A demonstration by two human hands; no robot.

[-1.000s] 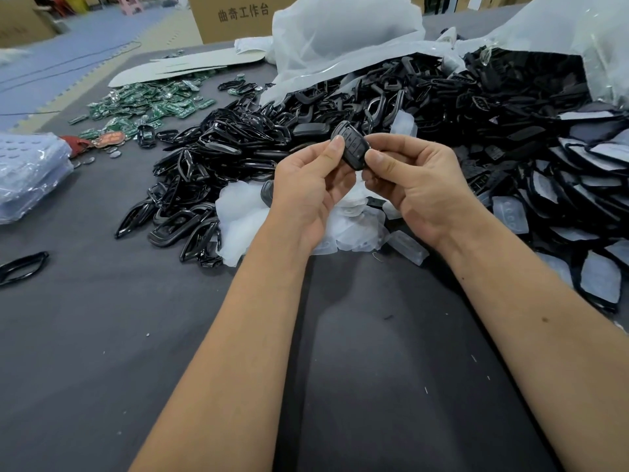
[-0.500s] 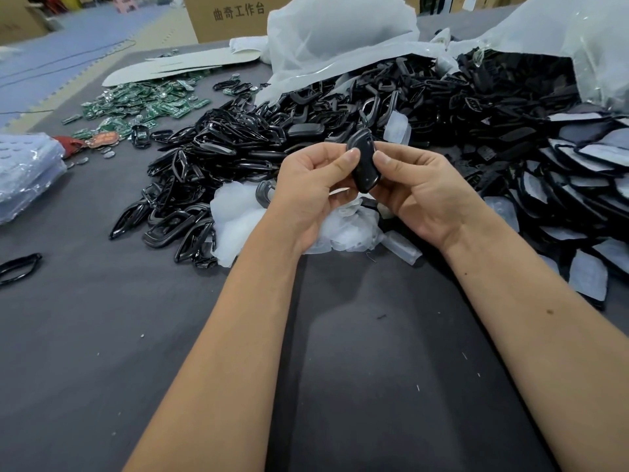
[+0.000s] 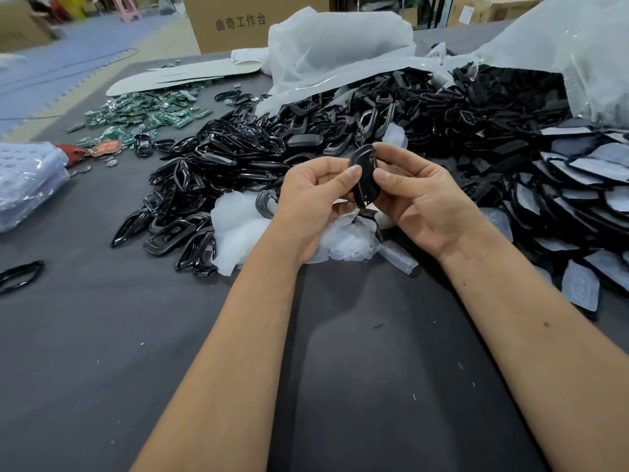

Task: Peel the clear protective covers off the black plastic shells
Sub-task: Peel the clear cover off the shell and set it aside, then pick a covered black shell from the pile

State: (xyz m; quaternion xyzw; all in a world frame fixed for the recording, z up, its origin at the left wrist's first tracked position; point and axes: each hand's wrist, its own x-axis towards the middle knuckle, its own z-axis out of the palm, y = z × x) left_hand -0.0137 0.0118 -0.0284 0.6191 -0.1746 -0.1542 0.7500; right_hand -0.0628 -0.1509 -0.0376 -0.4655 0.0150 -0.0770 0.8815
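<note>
Head view: both hands raised over the dark counter [image 3: 102, 335], pinching one black shell [image 3: 366, 180] between them, held upright on edge; left hand [image 3: 316, 202] has thumb tip on the shell's left edge with the other fingers curled behind, right hand [image 3: 418, 199] grips it from the right, thumb on the face and index curled over the top; can't tell if a clear cover is on this shell; just below the hands a heap of peeled clear covers [image 3: 238, 226] on the counter; behind, big pile of black frames [image 3: 238, 165]; to the right, shells with pale film [image 3: 578, 185] stacked overlapping; far left green circuit boards [image 3: 143, 117]; white plastic bag [image 3: 333, 46] at the back
</note>
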